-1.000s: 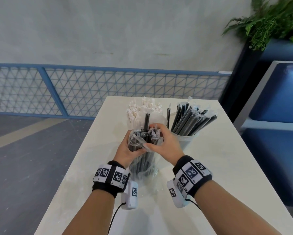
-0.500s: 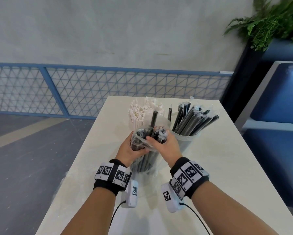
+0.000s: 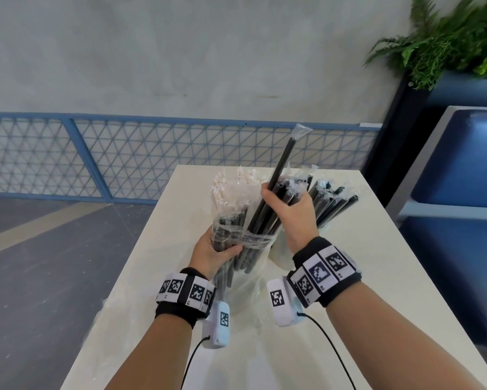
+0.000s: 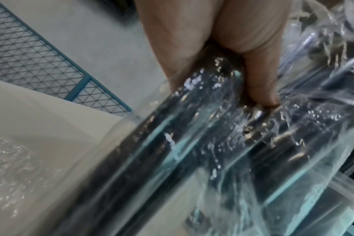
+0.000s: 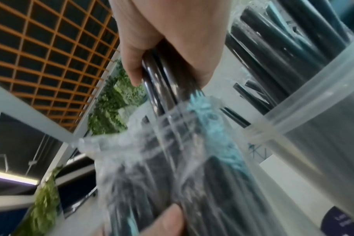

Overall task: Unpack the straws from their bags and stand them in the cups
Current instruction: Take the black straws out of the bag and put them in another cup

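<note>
Straws, black and each in its own clear sleeve, fill the clear plastic bag held upright over the white counter. The left hand is curled round the bag's gathered middle, fingers pressing the film against the tubes. The right hand grips a clutch of black straws sticking out of the bag's open top, one of them standing well above the rest.

Behind stand a cup of black straws and, to its left, a batch of white paper-wrapped straws; their cup is hidden.

These tubes look light and fairly stiff, but the slick sleeves would likely let them slide past one another, so a firm fist around the clutch near its middle seems safer than a pinch at the tips. The film is soft and crumples; holding it low around the bundle should anchor it while the straws are drawn out upward.
</note>
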Available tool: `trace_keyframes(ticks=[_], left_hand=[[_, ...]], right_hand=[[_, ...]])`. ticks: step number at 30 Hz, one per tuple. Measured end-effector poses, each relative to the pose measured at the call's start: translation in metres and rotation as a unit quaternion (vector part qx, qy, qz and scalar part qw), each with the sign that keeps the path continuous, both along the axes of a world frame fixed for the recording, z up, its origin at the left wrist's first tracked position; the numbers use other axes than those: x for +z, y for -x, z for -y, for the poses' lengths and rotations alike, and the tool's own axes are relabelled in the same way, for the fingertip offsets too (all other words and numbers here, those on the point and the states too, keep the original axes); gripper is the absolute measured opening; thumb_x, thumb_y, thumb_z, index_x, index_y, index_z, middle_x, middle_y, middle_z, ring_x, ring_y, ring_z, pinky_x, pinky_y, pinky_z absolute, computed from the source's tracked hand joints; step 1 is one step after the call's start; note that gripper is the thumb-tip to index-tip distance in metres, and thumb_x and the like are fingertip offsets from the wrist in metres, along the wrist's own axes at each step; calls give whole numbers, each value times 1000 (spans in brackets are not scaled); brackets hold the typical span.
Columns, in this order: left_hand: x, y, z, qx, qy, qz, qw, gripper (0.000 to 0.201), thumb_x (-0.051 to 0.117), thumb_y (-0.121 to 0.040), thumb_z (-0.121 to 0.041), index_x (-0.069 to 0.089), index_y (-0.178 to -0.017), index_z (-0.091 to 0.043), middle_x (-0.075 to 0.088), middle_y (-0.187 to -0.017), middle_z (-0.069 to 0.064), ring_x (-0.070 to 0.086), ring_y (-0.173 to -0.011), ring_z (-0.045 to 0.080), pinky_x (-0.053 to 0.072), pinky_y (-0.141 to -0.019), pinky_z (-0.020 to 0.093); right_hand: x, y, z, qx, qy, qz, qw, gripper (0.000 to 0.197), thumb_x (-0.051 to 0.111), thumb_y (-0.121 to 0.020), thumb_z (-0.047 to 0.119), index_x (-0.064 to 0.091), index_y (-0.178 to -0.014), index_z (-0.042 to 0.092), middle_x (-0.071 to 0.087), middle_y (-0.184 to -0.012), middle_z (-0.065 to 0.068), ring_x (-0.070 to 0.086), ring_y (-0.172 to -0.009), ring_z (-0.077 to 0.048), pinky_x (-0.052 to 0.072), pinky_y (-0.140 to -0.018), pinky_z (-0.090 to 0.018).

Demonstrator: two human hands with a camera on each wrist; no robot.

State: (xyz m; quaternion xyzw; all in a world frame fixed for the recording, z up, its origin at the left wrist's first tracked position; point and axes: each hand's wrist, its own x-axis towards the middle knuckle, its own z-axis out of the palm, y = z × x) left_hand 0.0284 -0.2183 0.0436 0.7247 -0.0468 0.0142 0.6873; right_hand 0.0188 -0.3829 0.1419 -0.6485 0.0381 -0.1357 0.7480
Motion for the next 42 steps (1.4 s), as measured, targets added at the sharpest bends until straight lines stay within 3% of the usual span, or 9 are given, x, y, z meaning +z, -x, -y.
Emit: trace_keyframes(ticks=[3,9,14,19,23,33,35,38,42], left_hand=[[1,1,1,-6,0,-1,1000,43,73,-69,10,58,-106,-6,68,-91,-2,66,-76,-5,52,-75,13],[2,-2,-1,-25,-12,-26,999,41,76,-67,5,60,-99,-15,70,-93,3,67,-87,17,52,-85,32],[3,-3,3,-27,-6,-33,999,43,76,-66,7,59,-93,-23,70,-88,-3,67,-83,13,53,-82,30],[6,-3,3,-19,-13,-29,999,37,75,-67,5,59,-86,-22,69,-81,-5,65,-76,9,53,-75,22],[3,-6,1,0,-5,-33,999,34,75,-68,6,61,-92,-14,69,-84,-1,67,-74,5,52,-75,22],[3,-7,4,4,2,-18,1000,36,73,-71,7,61,-104,-3,69,-88,0,67,-70,-6,50,-63,7],[3,-7,3,2,3,-16,1000,37,73,-71,7,61,-104,-3,68,-88,0,67,-71,-6,50,-64,7],[2,-8,4,2,5,-13,1000,35,73,-70,8,62,-100,-6,69,-89,0,67,-72,-4,51,-66,8],[3,-9,5,5,0,-11,1000,34,74,-70,6,62,-99,-7,70,-83,-6,67,-71,-5,50,-64,8]], right_hand=[[-3,4,-1,12,52,-6,999,34,77,-73,11,62,-101,0,71,-94,-8,69,-87,-17,55,-81,-34],[31,-14,18,-94,-94,14,991,22,70,-78,5,58,-97,3,64,-86,-12,62,-78,-26,54,-77,-40],[40,-19,29,-151,-149,16,977,22,68,-76,2,60,-96,-2,62,-76,-12,59,-57,-19,51,-54,-27],[48,-19,44,-186,-187,17,964,30,66,-75,2,59,-100,-14,64,-69,-9,60,-56,-21,53,-58,-32],[61,-19,58,-215,-192,20,957,10,66,-75,1,62,-82,-4,65,-65,-8,60,-56,-20,54,-62,-38],[88,-24,84,-299,-162,69,938,56,70,-58,14,58,-109,-5,67,-86,-16,65,-77,-34,56,-77,-54],[89,-28,90,-325,-121,85,934,53,71,-57,19,60,-105,-1,69,-93,-18,67,-86,-35,56,-80,-51],[91,-27,82,-312,-31,101,944,23,72,-70,14,57,-87,15,66,-86,-6,65,-83,-22,55,-82,-38],[69,-25,61,-235,76,112,963,23,71,-79,16,53,-94,17,64,-89,1,65,-83,-10,54,-74,-20]])
